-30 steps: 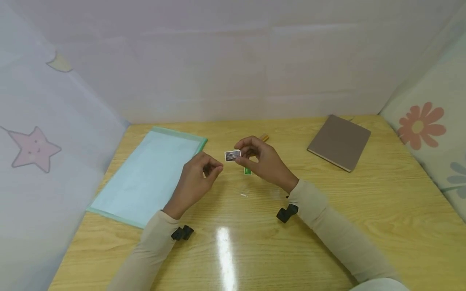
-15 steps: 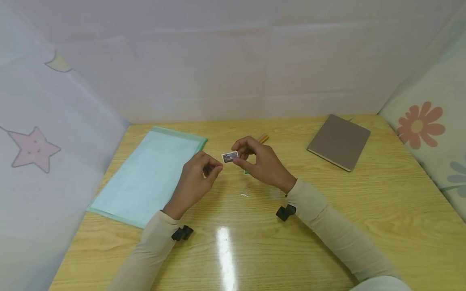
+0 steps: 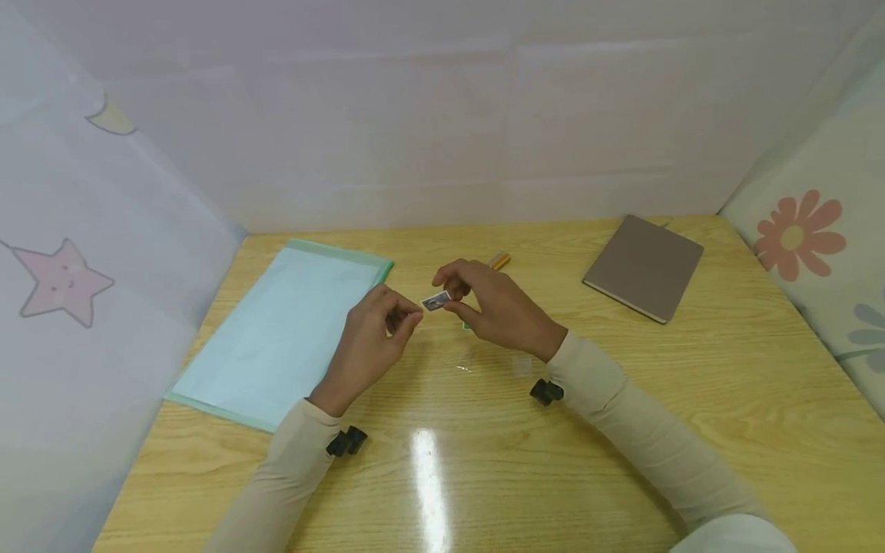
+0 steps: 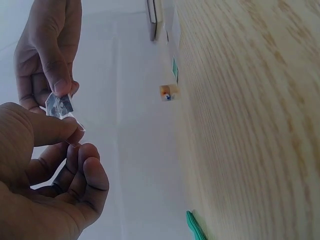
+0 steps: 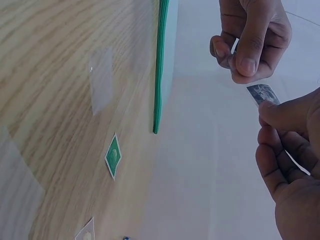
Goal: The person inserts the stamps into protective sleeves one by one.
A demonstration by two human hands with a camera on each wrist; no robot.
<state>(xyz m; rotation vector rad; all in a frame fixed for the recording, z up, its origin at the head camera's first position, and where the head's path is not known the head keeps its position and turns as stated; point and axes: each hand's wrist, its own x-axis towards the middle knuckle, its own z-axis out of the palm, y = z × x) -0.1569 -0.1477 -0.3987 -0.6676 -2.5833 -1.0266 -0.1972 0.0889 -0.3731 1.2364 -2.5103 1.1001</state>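
My right hand (image 3: 501, 311) pinches a small dark postage stamp (image 3: 435, 300) with a white border between thumb and fingers, above the table. Close to its left end is my left hand (image 3: 369, 342), thumb and index finger pressed together. In the left wrist view a thin clear plastic piece (image 4: 81, 126) shows at the left fingertips, by the stamp's edge; whether the stamp is inside it I cannot tell. A green stamp (image 5: 113, 156) lies on the table below, mostly hidden by the right hand in the head view.
Clear plastic pieces (image 3: 523, 364) lie on the wooden table. An orange item (image 3: 499, 261) sits behind the right hand, and another pale stamp (image 5: 86, 231) shows in the right wrist view. A green-edged folder (image 3: 276, 338) lies left, a brown notebook (image 3: 644, 269) right.
My right hand has moved slightly left, bringing the stamp up to the left fingertips and tilting it. The left hand stays in place. The green stamp is now more covered.
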